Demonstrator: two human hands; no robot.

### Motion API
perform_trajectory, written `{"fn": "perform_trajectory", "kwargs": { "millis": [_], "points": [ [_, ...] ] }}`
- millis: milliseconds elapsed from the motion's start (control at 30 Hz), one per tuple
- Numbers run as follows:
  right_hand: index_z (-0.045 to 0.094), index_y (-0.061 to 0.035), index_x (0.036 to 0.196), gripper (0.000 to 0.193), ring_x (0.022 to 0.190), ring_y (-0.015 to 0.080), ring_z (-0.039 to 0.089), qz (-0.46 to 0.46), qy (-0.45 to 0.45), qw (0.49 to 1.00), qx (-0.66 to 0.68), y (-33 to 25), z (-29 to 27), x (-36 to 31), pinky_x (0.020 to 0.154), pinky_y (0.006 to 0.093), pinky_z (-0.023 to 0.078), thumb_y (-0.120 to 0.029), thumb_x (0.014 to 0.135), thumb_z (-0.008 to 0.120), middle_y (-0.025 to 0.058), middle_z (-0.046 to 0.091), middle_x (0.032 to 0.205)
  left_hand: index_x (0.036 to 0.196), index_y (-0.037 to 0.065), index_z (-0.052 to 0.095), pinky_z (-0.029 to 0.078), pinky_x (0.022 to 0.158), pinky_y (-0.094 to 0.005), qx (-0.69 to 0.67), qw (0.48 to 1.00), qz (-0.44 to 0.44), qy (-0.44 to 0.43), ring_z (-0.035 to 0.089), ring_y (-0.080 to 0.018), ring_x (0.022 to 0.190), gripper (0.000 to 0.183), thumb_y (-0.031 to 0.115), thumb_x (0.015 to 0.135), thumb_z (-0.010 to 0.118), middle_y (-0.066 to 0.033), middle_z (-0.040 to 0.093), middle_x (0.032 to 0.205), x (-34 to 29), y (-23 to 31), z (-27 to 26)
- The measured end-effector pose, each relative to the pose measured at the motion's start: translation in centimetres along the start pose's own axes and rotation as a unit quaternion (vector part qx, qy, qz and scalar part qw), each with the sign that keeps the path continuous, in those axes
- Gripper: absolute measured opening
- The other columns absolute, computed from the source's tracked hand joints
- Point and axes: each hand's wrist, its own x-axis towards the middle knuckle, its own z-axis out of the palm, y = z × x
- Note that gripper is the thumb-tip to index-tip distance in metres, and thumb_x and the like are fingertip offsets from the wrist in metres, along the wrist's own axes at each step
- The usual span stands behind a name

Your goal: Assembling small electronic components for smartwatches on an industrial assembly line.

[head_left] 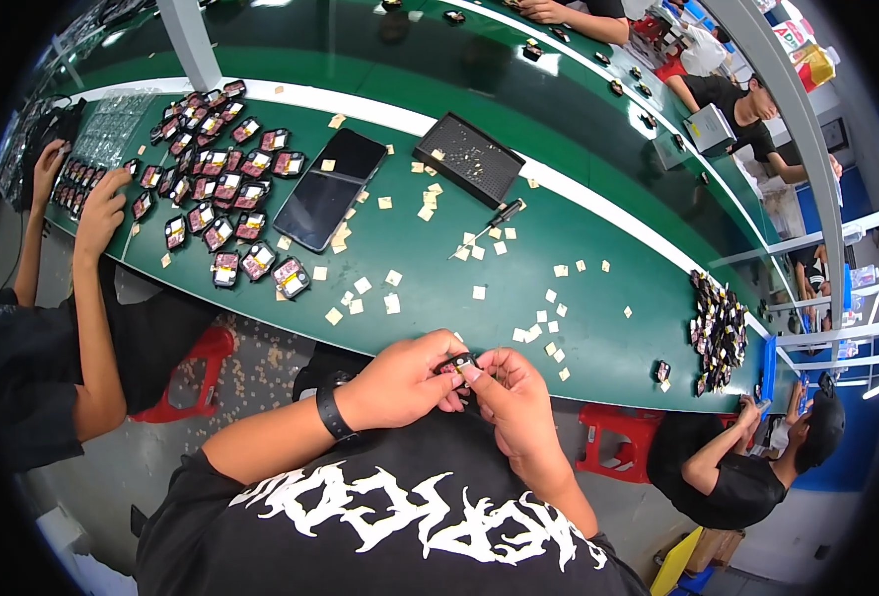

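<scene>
Close to my chest, at the table's near edge, I hold a small black unit with a pinkish part (456,365) between both hands. The fingers of my left hand (407,377) are closed round its left side. My right hand (509,394) pinches it from the right, with the thumb pressed on its top. Fingers cover much of the unit. On the green table (425,323) ahead, small pale yellow squares (392,303) lie scattered. Many similar black units with pinkish faces and yellow strips (226,186) are spread at the left.
A large dark phone (332,189), a black tray (469,159) and a thin pointed tool (487,228) lie farther back. A heap of units (720,333) sits at the right, one lone unit (662,371) beside it. At left, a co-worker's hands (104,211) reach over the table.
</scene>
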Motion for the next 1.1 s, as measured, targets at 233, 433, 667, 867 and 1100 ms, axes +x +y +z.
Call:
{"fn": "perform_trajectory", "kwargs": {
  "millis": [233,433,667,867,1100],
  "points": [
    [0.06,0.0,0.102,0.012,0.086,0.0087,0.062,-0.01,-0.047,0.998,-0.042,-0.4,1.7,-1.0,0.08,0.0259,0.052,-0.008,0.098,0.067,0.0031,0.065,0.093,0.12,-0.003,0.05,0.059,0.07,-0.0289,0.051,0.998,-0.027,-0.001,0.069,-0.0146,0.08,0.018,0.001,0.102,0.052,-0.0116,0.066,0.098,-2.5,2.2,-0.4],
    [0.06,-0.0001,0.102,0.011,0.085,0.0077,0.062,-0.006,-0.077,0.997,0.014,0.1,1.9,-1.2,0.078,0.0248,0.052,-0.008,0.098,0.066,0.0026,0.065,0.093,0.123,-0.003,0.049,0.058,0.071,-0.0284,0.056,0.998,0.015,0.002,0.069,-0.0151,0.083,0.022,-0.001,0.101,0.053,-0.012,0.065,0.103,-4.1,2.0,-0.2],
    [0.063,0.0021,0.104,0.013,0.075,0.0042,0.056,-0.105,-0.041,0.99,-0.086,0.6,2.5,-1.4,0.065,0.0214,0.046,-0.009,0.098,0.068,0.0003,0.064,0.09,0.125,-0.005,0.047,0.059,0.075,-0.0283,-0.022,0.999,0.01,0.033,0.069,-0.0146,0.087,0.025,-0.001,0.101,0.054,-0.0112,0.064,0.107,-4.3,2.7,0.2],
    [0.069,0.0023,0.096,0.011,0.071,0.0055,0.054,-0.128,-0.027,0.985,-0.111,0.9,1.8,-0.7,0.062,0.0232,0.046,-0.009,0.096,0.07,0.0004,0.064,0.086,0.125,-0.004,0.047,0.059,0.075,-0.0287,0.013,0.999,0.032,0.03,0.07,-0.0149,0.087,0.027,0.001,0.1,0.057,-0.0114,0.064,0.106,-3.9,2.4,0.3],
    [0.072,0.0012,0.099,0.014,0.074,0.0172,0.062,-0.158,-0.01,0.95,-0.27,-0.1,0.9,-0.9,0.07,0.0296,0.05,-0.011,0.1,0.064,0.0029,0.065,0.083,0.123,-0.003,0.047,0.059,0.072,-0.0283,0.146,0.989,-0.034,0.004,0.069,-0.0156,0.082,0.026,0.005,0.101,0.058,-0.0121,0.065,0.1,-2.5,2.9,0.1]
  ]
}}
